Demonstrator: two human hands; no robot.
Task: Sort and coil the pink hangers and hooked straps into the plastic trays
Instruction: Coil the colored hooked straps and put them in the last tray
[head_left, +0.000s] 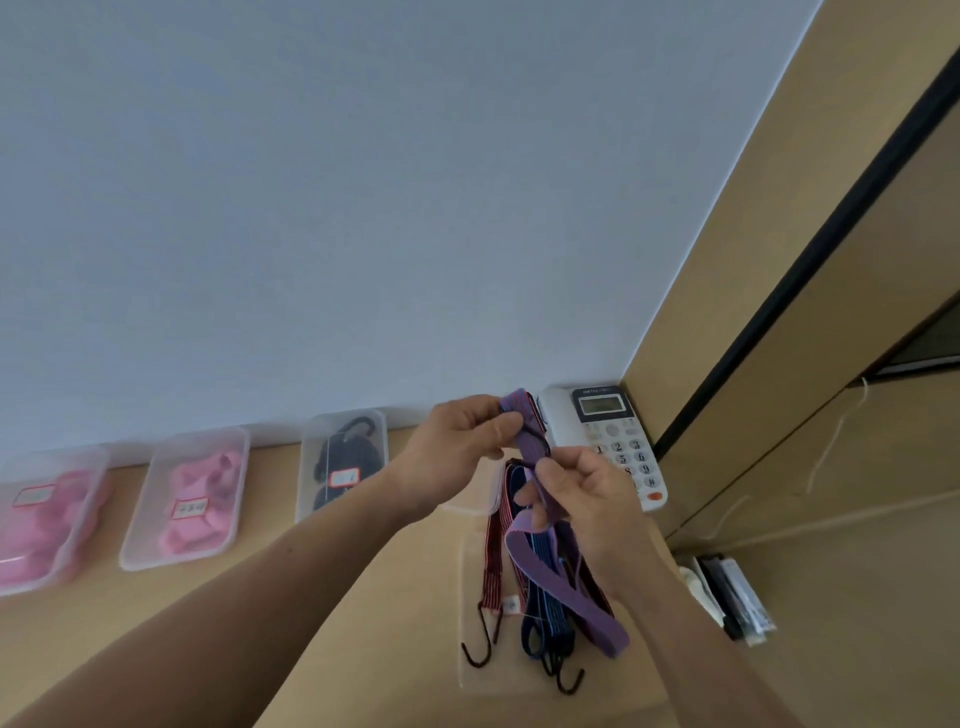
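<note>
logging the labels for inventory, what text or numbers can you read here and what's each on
"1", "2", "3", "5", "6", "8", "9", "#": keys of the white desk telephone.
Print above its grey display: too small to read.
Red-edged white label, leftmost clear plastic tray: blurred.
Second label, second tray: blurred.
Third label, third tray: blurred.
White tag on the red striped hooked strap: too small.

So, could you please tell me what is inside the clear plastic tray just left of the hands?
A black coiled bundle fills the clear plastic tray. Its white red-bordered label hides the middle; the tray floor beneath cannot be seen.
</note>
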